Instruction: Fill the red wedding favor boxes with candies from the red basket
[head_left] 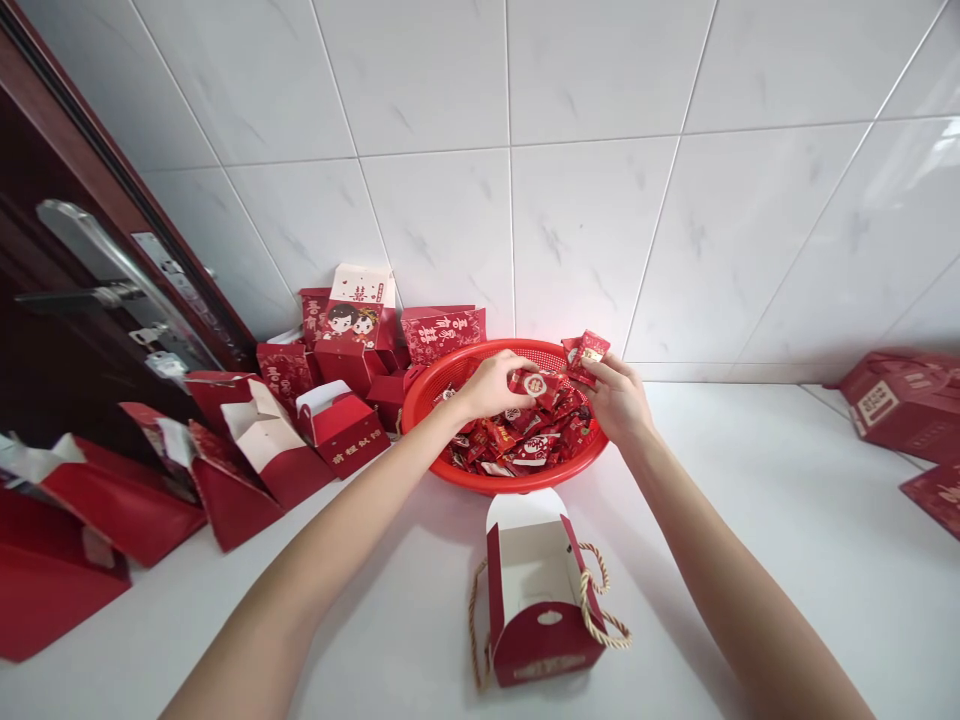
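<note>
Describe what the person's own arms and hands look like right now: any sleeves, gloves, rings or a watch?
Both arms are bare along all of their visible length, with no sleeve edge in view. The left hand and right hand wear no gloves. No watch, bracelet or strap shows on either wrist, and no ring is visible on the fingers, though they are small in the picture.

A small red candy packet [534, 383] is pinched over the red basket [577, 468] at twelve o'clock, a second red packet [586, 352] is held just at its two o'clock, and many more wrapped candies [517, 440] are heaped inside.
</note>
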